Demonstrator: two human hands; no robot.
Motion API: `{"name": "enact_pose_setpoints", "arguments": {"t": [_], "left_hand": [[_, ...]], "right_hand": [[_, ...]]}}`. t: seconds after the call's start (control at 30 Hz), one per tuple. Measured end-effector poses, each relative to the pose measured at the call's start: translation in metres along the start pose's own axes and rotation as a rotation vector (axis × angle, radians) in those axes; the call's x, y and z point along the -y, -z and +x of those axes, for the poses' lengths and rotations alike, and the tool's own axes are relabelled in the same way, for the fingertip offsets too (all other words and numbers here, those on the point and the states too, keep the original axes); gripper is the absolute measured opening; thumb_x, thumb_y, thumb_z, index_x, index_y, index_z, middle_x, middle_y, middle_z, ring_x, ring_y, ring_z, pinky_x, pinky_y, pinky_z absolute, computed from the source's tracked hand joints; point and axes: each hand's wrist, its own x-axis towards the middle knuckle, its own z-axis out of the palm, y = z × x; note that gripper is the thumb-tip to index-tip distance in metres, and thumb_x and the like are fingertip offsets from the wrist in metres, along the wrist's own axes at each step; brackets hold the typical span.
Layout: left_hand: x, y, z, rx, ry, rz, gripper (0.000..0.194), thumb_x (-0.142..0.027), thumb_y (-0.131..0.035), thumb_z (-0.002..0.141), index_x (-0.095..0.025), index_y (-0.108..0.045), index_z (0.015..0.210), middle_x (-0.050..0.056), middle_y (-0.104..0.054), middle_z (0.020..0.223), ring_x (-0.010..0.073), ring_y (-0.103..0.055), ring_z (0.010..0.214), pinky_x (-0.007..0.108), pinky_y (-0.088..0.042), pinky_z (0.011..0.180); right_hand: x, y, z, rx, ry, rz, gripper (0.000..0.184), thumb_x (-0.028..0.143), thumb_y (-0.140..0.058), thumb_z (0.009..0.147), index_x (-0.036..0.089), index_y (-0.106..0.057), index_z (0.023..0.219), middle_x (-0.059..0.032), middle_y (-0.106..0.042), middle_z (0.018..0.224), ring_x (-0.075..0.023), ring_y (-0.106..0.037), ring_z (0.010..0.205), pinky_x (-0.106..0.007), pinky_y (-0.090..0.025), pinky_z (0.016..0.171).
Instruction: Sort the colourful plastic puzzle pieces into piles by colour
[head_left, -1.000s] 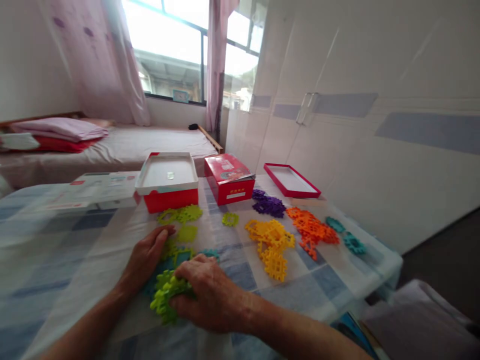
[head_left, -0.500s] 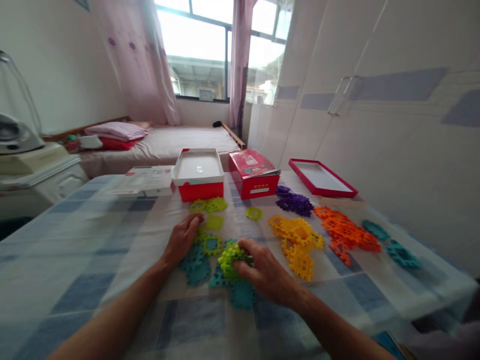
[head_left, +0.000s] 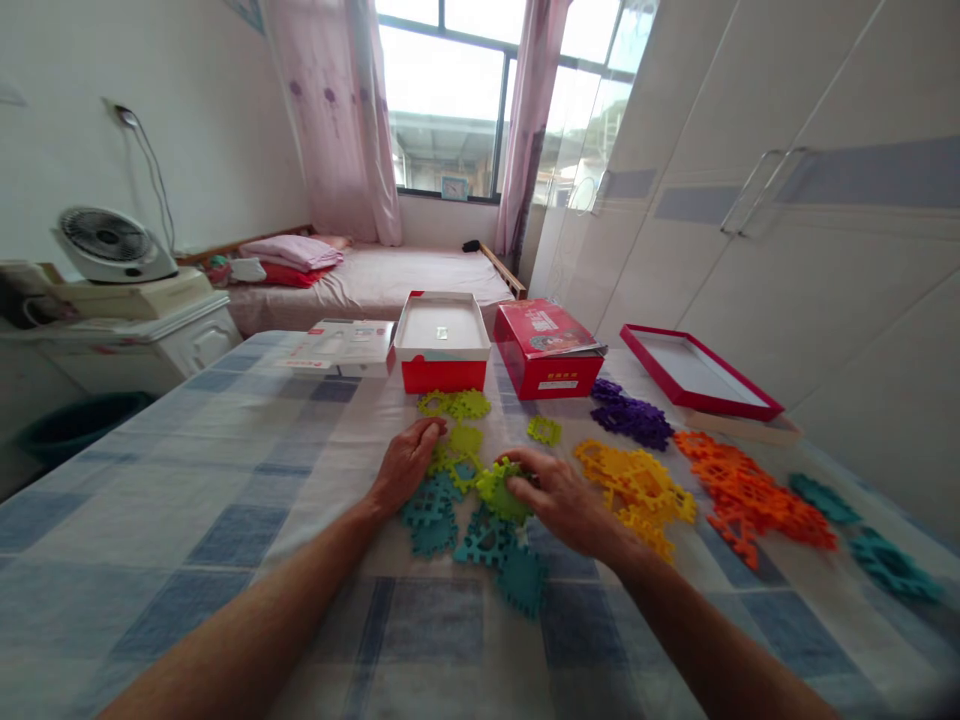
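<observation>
My right hand is closed round a small stack of lime-green toothed plastic building pieces, held over the middle pile. My left hand has its fingers curled together at the left edge of more lime-green pieces; whether a piece is between its fingertips is hidden. Below both hands lie teal pieces, partly overlapping, some solid and some with cut-out centres. One lime-green frame-shaped piece lies apart, beyond my right hand.
Yellow pieces, orange pieces and purple pieces lie in heaps to the right. Behind stand an open red-and-white box, a red box and a shallow red-rimmed lid. A checked cloth covers the table.
The view has turned left, so everything appears farther right. My right hand has moved slightly away from me with the green pieces; my left hand stays beside the green pile.
</observation>
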Motion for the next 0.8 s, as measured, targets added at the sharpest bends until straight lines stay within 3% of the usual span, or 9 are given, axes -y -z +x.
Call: {"name": "enact_pose_setpoints", "arguments": {"t": [0.07, 0.17, 0.27, 0.37, 0.43, 0.5, 0.63, 0.8], "left_hand": [[-0.001, 0.000, 0.000, 0.000, -0.005, 0.000, 0.042, -0.044, -0.038, 0.085, -0.016, -0.064, 0.104, 0.005, -0.070, 0.098, 0.0199, -0.062, 0.096, 0.030, -0.044, 0.088], [-0.003, 0.001, 0.000, -0.001, -0.012, 0.001, 0.043, -0.043, -0.037, 0.085, -0.015, -0.064, 0.103, 0.006, -0.070, 0.098, 0.0203, -0.062, 0.096, 0.031, -0.044, 0.088], [-0.005, 0.001, 0.000, 0.002, -0.017, -0.003, 0.043, -0.043, -0.036, 0.086, -0.014, -0.064, 0.102, 0.006, -0.070, 0.099, 0.0203, -0.062, 0.096, 0.031, -0.044, 0.089], [-0.005, 0.001, -0.001, 0.006, -0.016, -0.008, 0.042, -0.042, -0.036, 0.086, -0.016, -0.064, 0.102, 0.005, -0.070, 0.098, 0.0199, -0.062, 0.096, 0.030, -0.044, 0.088], [-0.005, 0.001, -0.001, 0.006, -0.014, -0.010, 0.041, -0.042, -0.037, 0.086, -0.017, -0.064, 0.101, 0.005, -0.070, 0.097, 0.0197, -0.062, 0.095, 0.030, -0.044, 0.088], [-0.004, 0.001, -0.001, 0.004, -0.014, -0.008, 0.040, -0.042, -0.037, 0.086, -0.017, -0.064, 0.101, 0.005, -0.070, 0.097, 0.0196, -0.062, 0.095, 0.030, -0.043, 0.088], [-0.004, 0.001, -0.002, 0.007, -0.016, -0.004, 0.042, -0.043, -0.037, 0.086, -0.015, -0.063, 0.103, 0.006, -0.070, 0.098, 0.0195, -0.062, 0.095, 0.030, -0.044, 0.088], [-0.001, 0.000, -0.001, 0.016, -0.015, 0.001, 0.045, -0.044, -0.035, 0.087, -0.014, -0.062, 0.107, 0.007, -0.069, 0.100, 0.0194, -0.062, 0.097, 0.030, -0.044, 0.090]], "right_hand": [[-0.003, 0.004, 0.018, 0.005, -0.005, 0.031, 0.030, 0.024, -0.046, 0.083, 0.017, -0.060, 0.108, -0.0049, -0.066, 0.095, -0.0174, -0.060, 0.087, -0.029, -0.044, 0.078], [-0.006, 0.007, 0.033, -0.114, -0.052, -0.125, 0.041, 0.026, -0.049, 0.082, 0.014, -0.053, 0.121, -0.0096, -0.062, 0.105, -0.0217, -0.056, 0.100, -0.033, -0.042, 0.086], [-0.002, 0.006, 0.017, -0.243, -0.049, -0.330, 0.043, 0.027, -0.052, 0.082, 0.013, -0.051, 0.122, -0.0138, -0.054, 0.118, -0.0247, -0.048, 0.112, -0.037, -0.036, 0.095], [0.005, -0.001, -0.022, -0.071, -0.016, -0.297, 0.034, 0.035, -0.055, 0.082, 0.020, -0.056, 0.112, -0.0085, -0.056, 0.109, -0.0208, -0.054, 0.098, -0.033, -0.041, 0.087], [0.009, -0.009, -0.046, 0.089, -0.019, -0.287, 0.038, 0.037, -0.065, 0.075, 0.023, -0.058, 0.108, -0.0062, -0.057, 0.107, -0.0213, -0.056, 0.094, -0.033, -0.043, 0.083], [0.010, -0.017, -0.061, 0.154, -0.042, -0.334, 0.043, 0.032, -0.072, 0.067, 0.023, -0.059, 0.107, -0.0072, -0.057, 0.107, -0.0248, -0.054, 0.098, -0.036, -0.042, 0.084], [0.010, -0.021, -0.062, 0.094, -0.033, -0.312, 0.043, 0.022, -0.068, 0.067, 0.021, -0.058, 0.108, -0.0077, -0.056, 0.107, -0.0238, -0.052, 0.101, -0.035, -0.041, 0.088], [0.016, -0.006, -0.037, -0.070, -0.039, -0.269, 0.036, 0.034, -0.058, 0.079, 0.020, -0.055, 0.112, -0.0071, -0.056, 0.106, -0.0205, -0.053, 0.098, -0.034, -0.039, 0.088]]}}
